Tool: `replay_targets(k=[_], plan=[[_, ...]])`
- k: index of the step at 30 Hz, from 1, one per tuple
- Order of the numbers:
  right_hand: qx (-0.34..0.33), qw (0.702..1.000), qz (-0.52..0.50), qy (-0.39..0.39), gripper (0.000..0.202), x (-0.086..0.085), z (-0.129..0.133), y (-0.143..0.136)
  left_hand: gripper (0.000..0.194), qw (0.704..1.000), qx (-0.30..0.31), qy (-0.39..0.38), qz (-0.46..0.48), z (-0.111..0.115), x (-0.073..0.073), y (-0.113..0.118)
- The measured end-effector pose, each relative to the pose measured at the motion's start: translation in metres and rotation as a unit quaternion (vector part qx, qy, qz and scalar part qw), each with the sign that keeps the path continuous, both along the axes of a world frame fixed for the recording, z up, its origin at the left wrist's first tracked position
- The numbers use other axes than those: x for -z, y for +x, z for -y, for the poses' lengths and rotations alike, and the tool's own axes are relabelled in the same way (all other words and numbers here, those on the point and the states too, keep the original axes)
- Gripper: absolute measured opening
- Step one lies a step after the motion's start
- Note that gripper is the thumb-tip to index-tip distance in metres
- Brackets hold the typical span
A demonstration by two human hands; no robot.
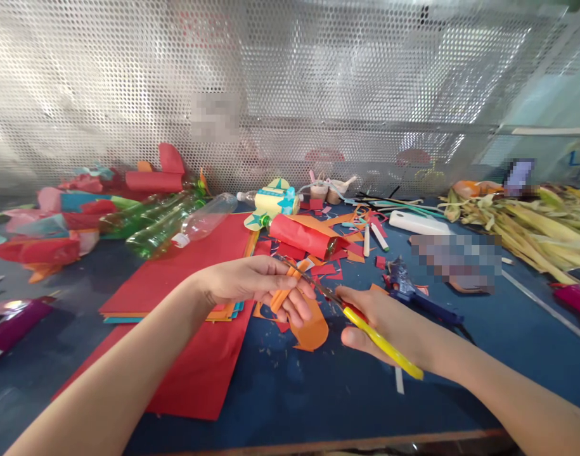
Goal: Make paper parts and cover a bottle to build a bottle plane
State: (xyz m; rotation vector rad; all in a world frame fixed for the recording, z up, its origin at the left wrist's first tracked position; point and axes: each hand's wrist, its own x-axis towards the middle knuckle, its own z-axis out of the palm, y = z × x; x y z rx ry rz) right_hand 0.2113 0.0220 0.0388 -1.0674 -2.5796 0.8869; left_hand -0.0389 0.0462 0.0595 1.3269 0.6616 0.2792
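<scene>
My left hand (265, 284) pinches a narrow folded strip of orange paper (282, 295) between thumb and fingers. In my right hand (385, 323) is a pair of scissors with a yellow handle (382, 342). The blades point left and reach the upper part of the strip; whether they touch it I cannot tell. Below the hands lies a larger rounded piece of orange paper (311, 328) on the table. Just beyond, a bottle wrapped in red paper (303, 237) rests among red and orange scraps (325, 269).
Left of my hands is a stack of red sheets (175, 266), with green bottles (159, 228) and a clear bottle (206, 218) behind. A blue glue gun (420, 297) and a phone (456, 263) lie on the right. Dried husks (522, 231) are piled far right, before a perforated metal panel (290, 76).
</scene>
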Motion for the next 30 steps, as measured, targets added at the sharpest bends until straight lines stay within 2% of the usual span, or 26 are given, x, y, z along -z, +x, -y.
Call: replay_targets(k=[11,13,15,17,19,21,23,27,30], plan=[[0.012,1.0,-0.022,0.001,0.055,0.011,-0.01,0.0,0.029,1.0,-0.028,0.001,-0.001,-0.005,0.009,-0.002],[0.045,0.999,-0.015,0.015,0.053,0.01,-0.014,0.0,0.028,0.999,-0.041,0.012,-0.011,-0.007,0.01,-0.004],[0.102,0.994,-0.002,0.037,0.047,0.007,-0.019,0.002,0.028,0.995,-0.084,0.05,-0.035,-0.01,0.011,-0.006],[0.166,0.984,0.006,0.066,0.036,0.004,-0.026,0.006,0.028,0.974,-0.168,0.128,-0.087,-0.014,0.015,-0.008],[0.223,0.969,0.019,0.103,0.026,0.0,-0.034,0.011,0.029,0.937,-0.246,0.202,-0.143,-0.019,0.019,-0.01],[0.277,0.953,0.046,0.114,0.023,-0.001,-0.043,0.016,0.03,0.908,-0.285,0.245,-0.184,-0.024,0.024,-0.012],[0.324,0.933,0.09,0.128,0.025,-0.003,-0.05,0.02,0.032,0.884,-0.304,0.277,-0.223,-0.028,0.028,-0.014],[0.382,0.875,0.205,0.216,0.035,-0.005,-0.058,0.022,0.031,0.836,-0.305,0.338,-0.306,-0.031,0.033,-0.014],[0.393,0.864,0.232,0.212,0.041,-0.003,-0.064,0.021,0.028,0.809,-0.289,0.372,-0.351,-0.031,0.038,-0.01]])
